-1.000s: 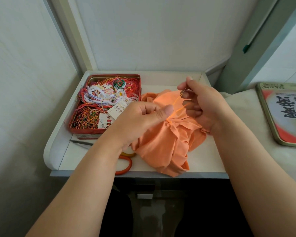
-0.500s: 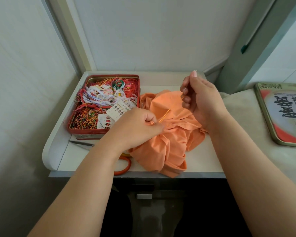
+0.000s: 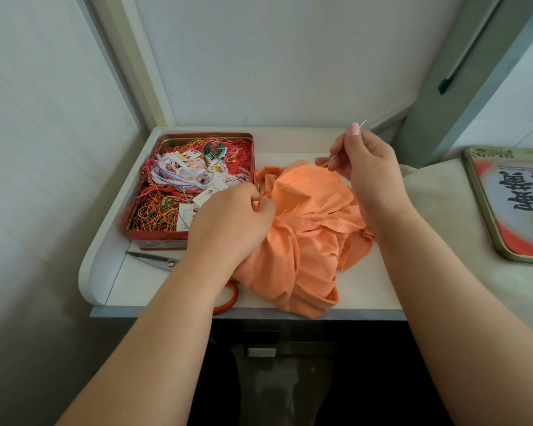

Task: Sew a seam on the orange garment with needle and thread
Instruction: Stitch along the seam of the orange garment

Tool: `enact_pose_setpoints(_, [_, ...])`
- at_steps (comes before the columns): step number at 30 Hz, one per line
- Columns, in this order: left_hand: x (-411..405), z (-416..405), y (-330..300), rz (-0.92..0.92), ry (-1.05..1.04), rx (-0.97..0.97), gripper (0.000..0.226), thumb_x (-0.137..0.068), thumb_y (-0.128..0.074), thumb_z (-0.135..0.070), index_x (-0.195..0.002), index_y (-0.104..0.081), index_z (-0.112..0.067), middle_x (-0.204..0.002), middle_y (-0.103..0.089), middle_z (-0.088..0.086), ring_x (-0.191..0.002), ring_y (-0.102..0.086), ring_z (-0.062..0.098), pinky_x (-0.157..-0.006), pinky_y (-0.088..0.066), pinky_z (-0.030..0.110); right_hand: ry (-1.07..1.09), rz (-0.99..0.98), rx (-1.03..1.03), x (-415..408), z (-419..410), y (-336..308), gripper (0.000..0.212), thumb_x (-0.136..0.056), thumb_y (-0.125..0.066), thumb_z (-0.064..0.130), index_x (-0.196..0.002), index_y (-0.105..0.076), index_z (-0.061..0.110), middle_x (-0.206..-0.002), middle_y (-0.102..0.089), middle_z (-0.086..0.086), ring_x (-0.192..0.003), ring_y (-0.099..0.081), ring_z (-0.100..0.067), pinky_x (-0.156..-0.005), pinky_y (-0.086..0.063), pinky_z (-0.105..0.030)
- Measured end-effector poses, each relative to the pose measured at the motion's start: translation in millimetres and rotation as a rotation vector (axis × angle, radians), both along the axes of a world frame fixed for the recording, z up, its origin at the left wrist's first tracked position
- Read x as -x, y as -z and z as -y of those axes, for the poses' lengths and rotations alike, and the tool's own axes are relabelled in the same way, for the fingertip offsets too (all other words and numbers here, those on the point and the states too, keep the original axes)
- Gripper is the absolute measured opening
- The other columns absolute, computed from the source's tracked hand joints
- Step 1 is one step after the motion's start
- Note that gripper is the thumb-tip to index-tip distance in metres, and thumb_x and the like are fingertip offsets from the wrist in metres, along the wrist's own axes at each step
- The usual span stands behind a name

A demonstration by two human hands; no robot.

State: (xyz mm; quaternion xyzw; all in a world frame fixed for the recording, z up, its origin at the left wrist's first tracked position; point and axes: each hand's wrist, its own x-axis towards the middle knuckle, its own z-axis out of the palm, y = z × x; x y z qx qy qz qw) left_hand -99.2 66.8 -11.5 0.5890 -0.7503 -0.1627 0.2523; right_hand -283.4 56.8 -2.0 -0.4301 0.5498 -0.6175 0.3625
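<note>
Two hands share our stitch: left hand (image 3: 233, 215) pinches the orange garment (image 3: 308, 229) taut, right hand (image 3: 368, 167), at two o'clock, pinches the needle (image 3: 336, 155).

We see the orange garment (image 3: 302, 229) at centre frame as soft matt cloth, creased into folds. The needle (image 3: 346, 142) above it is thin bright metal. At left centre, the tin (image 3: 136, 210) looks like red-painted metal, dull and scuffed along its rim, filled with a fuzzy tangle of threads (image 3: 166, 207) and small paper cards (image 3: 208, 192). Below it, the scissors (image 3: 154, 259) show grey metal blades and a glossy orange plastic handle. The table (image 3: 366, 284) reads as smooth matt white. At right, the lid (image 3: 505, 210) looks like glossy printed metal.
</note>
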Motion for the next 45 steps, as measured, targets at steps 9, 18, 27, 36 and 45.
enact_pose_setpoints(9, [-0.9,3.5,-9.8,-0.556,0.019,-0.421,0.018,-0.087,-0.061,-0.022,-0.074,-0.071,-0.017,-0.088,-0.070,0.013,-0.077,-0.059,0.015,-0.070,-0.042,0.025,0.082,0.331,0.023,7.0,0.4,-6.0,0.042,-0.105,-0.035,0.033,-0.074,-0.055,0.013,-0.057,-0.051,0.001,-0.068,-0.062,-0.019,-0.073,-0.054,-0.032])
enact_pose_setpoints(18, [1.0,-5.0,-25.0,-1.319,0.203,-0.783,0.025,-0.085,-0.057,-0.019,-0.107,-0.069,-0.018,-0.076,-0.071,-0.001,-0.066,-0.067,0.010,-0.071,-0.057,0.027,0.054,0.808,0.026,21.0,2.2,-5.6,0.039,-0.103,-0.040,0.039,-0.074,-0.054,0.018,-0.057,-0.049,0.004,-0.055,-0.056,-0.012,-0.067,-0.054,-0.026])
enact_pose_setpoints(27, [-3.0,-1.7,-23.5,-1.277,0.204,-0.689,0.042,-0.084,-0.058,-0.026,-0.126,-0.062,-0.026,-0.077,-0.069,-0.009,-0.065,-0.063,0.005,-0.076,-0.053,0.028,0.188,1.082,0.116,46.7,8.0,7.2,0.034,-0.106,-0.034,0.032,-0.090,-0.057,0.013,-0.077,-0.074,-0.005,-0.065,-0.071,-0.014,-0.061,-0.057,-0.025])
enact_pose_setpoints(36, [-1.0,-0.8,-16.7,-1.006,0.102,-0.472,0.019,-0.095,-0.057,-0.013,-0.103,-0.073,-0.021,-0.113,-0.071,-0.010,-0.110,-0.061,0.010,-0.107,-0.041,0.035,0.257,0.946,0.159,47.0,9.8,6.8,0.042,-0.104,-0.034,0.040,-0.080,-0.051,0.010,-0.107,-0.068,-0.025,-0.092,-0.072,-0.032,-0.072,-0.060,-0.033])
enact_pose_setpoints(45, [10.2,-9.1,-16.1,-0.983,0.150,-0.310,0.017,-0.092,-0.062,-0.015,-0.099,-0.073,-0.025,-0.103,-0.073,-0.015,-0.106,-0.062,-0.004,-0.097,-0.043,0.014,0.024,-0.318,0.092,-7.3,0.6,3.3,0.026,-0.104,-0.027,0.041,-0.087,-0.042,0.028,-0.115,-0.067,0.007,-0.117,-0.058,-0.007,-0.102,-0.041,-0.029])
